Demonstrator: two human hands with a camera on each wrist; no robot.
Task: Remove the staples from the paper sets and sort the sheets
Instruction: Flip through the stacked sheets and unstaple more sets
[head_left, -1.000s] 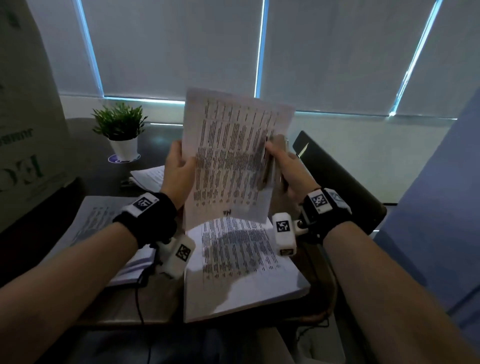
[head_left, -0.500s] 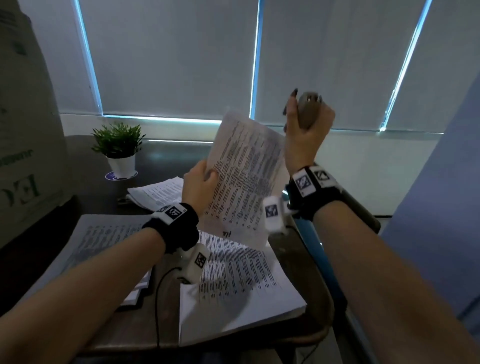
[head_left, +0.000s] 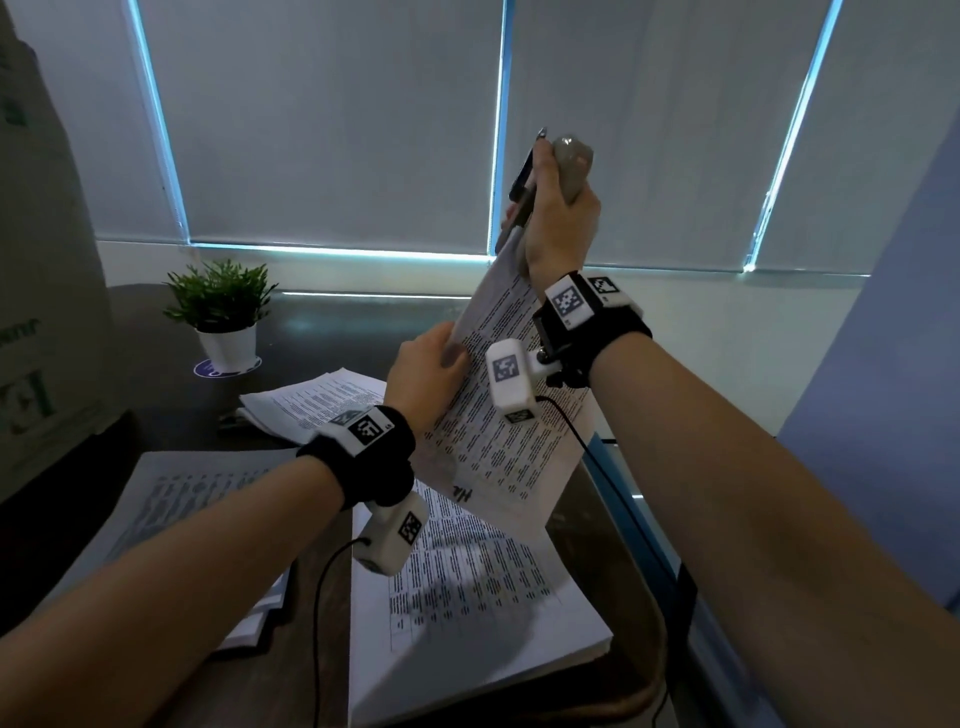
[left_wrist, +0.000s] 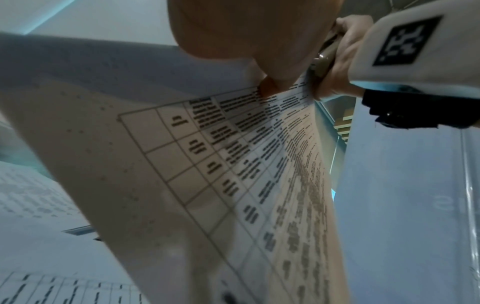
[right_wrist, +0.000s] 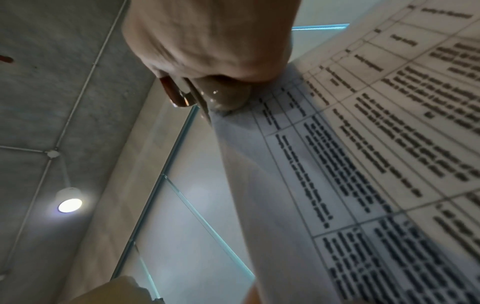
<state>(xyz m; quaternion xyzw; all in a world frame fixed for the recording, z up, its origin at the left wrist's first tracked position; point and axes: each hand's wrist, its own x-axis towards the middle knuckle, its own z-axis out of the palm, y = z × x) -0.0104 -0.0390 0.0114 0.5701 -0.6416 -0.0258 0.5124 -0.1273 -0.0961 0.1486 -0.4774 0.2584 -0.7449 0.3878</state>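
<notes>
A thick stack of printed sheets lies nearest, its corner reaching the desk edge. Above it, in open air, the left hand pinches the left edge of a printed paper set, held tilted. The right hand, higher, has its grip curled round a staple remover at the set's top corner. Farther back, more papers and a potted plant.
</notes>
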